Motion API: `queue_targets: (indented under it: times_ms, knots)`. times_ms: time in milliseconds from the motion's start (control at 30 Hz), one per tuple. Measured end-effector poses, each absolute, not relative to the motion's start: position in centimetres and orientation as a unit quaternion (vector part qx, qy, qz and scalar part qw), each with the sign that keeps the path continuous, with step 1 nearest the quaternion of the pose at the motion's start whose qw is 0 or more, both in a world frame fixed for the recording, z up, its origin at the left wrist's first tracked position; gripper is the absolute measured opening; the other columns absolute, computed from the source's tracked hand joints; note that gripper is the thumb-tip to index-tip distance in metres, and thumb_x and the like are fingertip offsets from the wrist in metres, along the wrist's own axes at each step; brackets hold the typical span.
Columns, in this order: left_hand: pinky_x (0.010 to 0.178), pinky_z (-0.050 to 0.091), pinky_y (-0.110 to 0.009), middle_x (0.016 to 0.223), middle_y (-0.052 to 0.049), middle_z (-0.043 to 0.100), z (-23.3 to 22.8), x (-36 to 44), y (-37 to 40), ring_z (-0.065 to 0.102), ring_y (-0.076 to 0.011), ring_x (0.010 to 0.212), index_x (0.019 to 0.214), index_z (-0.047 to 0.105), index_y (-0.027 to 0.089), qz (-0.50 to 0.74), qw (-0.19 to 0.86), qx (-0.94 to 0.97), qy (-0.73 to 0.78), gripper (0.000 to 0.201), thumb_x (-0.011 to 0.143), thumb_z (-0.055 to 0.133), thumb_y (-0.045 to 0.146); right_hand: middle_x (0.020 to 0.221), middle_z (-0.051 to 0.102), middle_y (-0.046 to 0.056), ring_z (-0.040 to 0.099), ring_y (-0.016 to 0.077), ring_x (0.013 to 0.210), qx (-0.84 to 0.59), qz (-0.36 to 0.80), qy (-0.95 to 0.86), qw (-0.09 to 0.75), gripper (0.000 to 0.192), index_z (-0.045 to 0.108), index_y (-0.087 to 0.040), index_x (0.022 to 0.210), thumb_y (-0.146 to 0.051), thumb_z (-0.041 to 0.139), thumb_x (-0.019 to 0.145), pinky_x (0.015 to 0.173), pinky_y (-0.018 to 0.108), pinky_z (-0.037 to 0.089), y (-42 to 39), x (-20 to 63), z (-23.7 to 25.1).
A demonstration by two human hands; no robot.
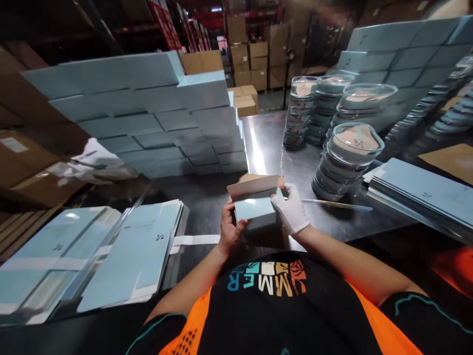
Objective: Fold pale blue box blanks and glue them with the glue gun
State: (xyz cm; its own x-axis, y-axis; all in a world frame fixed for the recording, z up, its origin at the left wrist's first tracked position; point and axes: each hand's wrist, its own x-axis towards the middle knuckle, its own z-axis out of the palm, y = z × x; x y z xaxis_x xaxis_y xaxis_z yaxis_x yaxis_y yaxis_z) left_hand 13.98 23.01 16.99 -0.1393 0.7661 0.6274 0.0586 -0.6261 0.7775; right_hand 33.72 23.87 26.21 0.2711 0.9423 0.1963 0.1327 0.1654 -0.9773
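Observation:
A small light-blue cardboard box (pixel 254 208) with its top flap raised is held just above the steel table (pixel 269 143), close to my body. My left hand (pixel 229 230), bare, grips its left side. My right hand (pixel 291 209), in a white glove, holds its right side near the flap. Flat unfolded blue box blanks (pixel 136 251) lie in piles to my left. A thin clear strip (pixel 336 203) lies on the table just right of my gloved hand.
A wall of finished blue boxes (pixel 148 113) stands at the left rear, and another blue box stack (pixel 391 59) at the right rear. Stacks of clear round lidded containers (pixel 347 158) fill the right middle. More flat blanks (pixel 424 195) lie at the right. Brown cartons (pixel 251 59) stand beyond.

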Motion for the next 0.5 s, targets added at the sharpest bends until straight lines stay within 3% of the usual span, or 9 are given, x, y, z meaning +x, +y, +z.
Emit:
queue_targets:
  times_ms: [100,200,300,367,433,500]
  knots:
    - [0.108,0.056,-0.046,0.145,-0.017,0.061,16.5,14.1,22.9,0.067,-0.0313,0.129,0.147,0.049,0.028,0.687,0.254,0.592,0.336,0.078,0.09,0.078,0.072,0.121,0.074,0.011,0.071,0.0274,0.106,-0.548,0.336,-0.502,0.579,0.067,0.054,-0.022,0.133,-0.045,0.071,0.072,0.094,0.043,0.06,24.1,33.8,26.3]
    - [0.12,0.049,-0.054,0.13,-0.014,0.069,16.1,13.6,23.7,0.066,-0.0342,0.13,0.137,0.062,0.026,0.632,0.218,0.662,0.339,0.073,0.087,0.078,0.076,0.128,0.075,0.014,0.072,0.0296,0.111,-0.563,0.334,-0.535,0.535,0.063,0.058,-0.023,0.135,-0.054,0.064,0.081,0.094,0.044,0.06,23.9,35.9,27.2]
    - [0.123,0.046,-0.057,0.121,-0.013,0.072,16.4,12.7,24.9,0.067,-0.035,0.127,0.13,0.068,0.024,0.582,0.241,0.698,0.341,0.074,0.085,0.077,0.082,0.101,0.078,0.013,0.074,0.0318,0.102,-0.624,0.305,-0.581,0.424,0.037,0.07,-0.024,0.1,-0.057,0.056,0.09,0.094,0.046,0.058,24.5,39.4,27.1]
    - [0.116,0.051,-0.053,0.125,-0.014,0.07,17.0,12.4,25.6,0.068,-0.0339,0.124,0.133,0.065,0.023,0.591,0.267,0.677,0.348,0.078,0.085,0.075,0.085,0.069,0.067,0.009,0.072,0.034,0.081,-0.677,0.273,-0.602,0.323,0.027,0.063,-0.026,0.072,-0.049,0.07,0.081,0.088,0.05,0.057,25.6,41.1,26.0]
    - [0.11,0.054,-0.049,0.127,-0.014,0.068,17.8,12.2,25.9,0.068,-0.0324,0.12,0.133,0.063,0.023,0.608,0.28,0.646,0.366,0.08,0.086,0.072,0.086,0.05,0.052,0.0,0.066,0.032,0.06,-0.725,0.242,-0.6,0.235,0.024,0.058,-0.027,0.068,-0.035,0.081,0.067,0.079,0.051,0.056,26.4,41.8,24.3]
    - [0.103,0.055,-0.045,0.123,-0.013,0.068,18.6,12.1,25.7,0.067,-0.0303,0.113,0.132,0.061,0.022,0.616,0.292,0.622,0.386,0.08,0.086,0.07,0.087,0.046,0.05,-0.005,0.062,0.0301,0.052,-0.741,0.209,-0.595,0.229,0.027,0.063,-0.026,0.077,-0.023,0.082,0.058,0.071,0.048,0.056,26.7,41.9,22.4]
